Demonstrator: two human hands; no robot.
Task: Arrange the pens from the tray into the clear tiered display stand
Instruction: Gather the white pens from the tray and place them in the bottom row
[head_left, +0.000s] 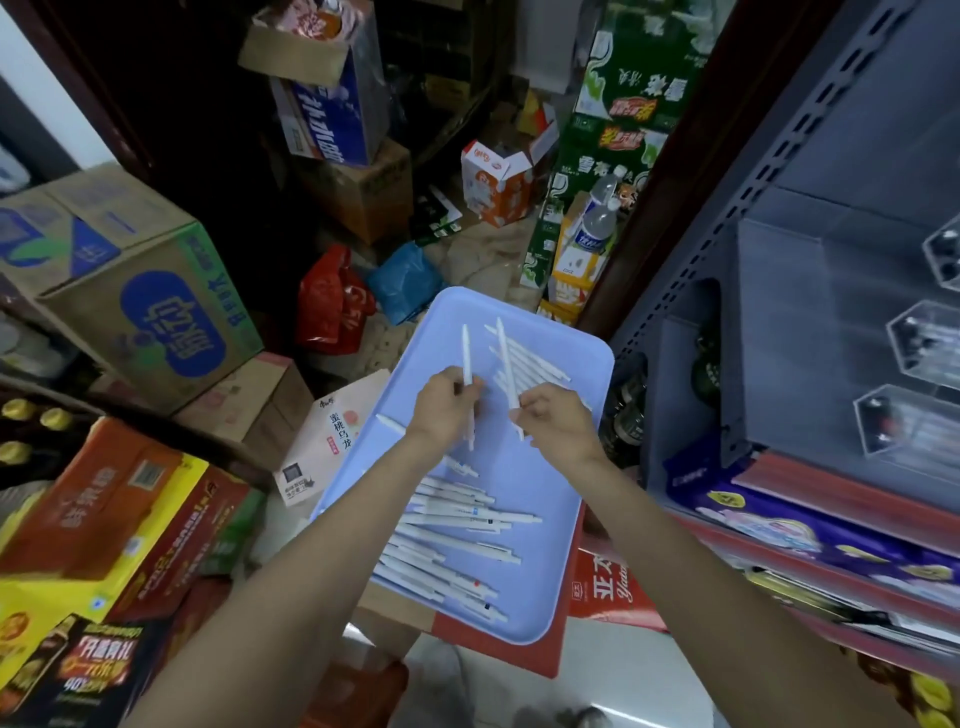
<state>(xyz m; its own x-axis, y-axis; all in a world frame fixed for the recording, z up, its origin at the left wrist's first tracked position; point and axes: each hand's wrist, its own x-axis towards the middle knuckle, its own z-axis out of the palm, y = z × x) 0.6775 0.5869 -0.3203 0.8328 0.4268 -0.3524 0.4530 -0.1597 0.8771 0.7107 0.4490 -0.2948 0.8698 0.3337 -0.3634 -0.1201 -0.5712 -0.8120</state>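
Observation:
A light blue tray lies below me with several white pens in it: one group near its close end and another group at its far end. My left hand grips one white pen upright above the tray. Just to its right, my right hand pinches another white pen, also pointing up. The clear tiered display stand sits on the grey shelf at the right, with pens in its compartments.
Cardboard boxes are stacked at the left, and drink cartons lie at the lower left. Red and blue bags lie on the floor beyond the tray. The grey shelf upright and purple packages stand at the right.

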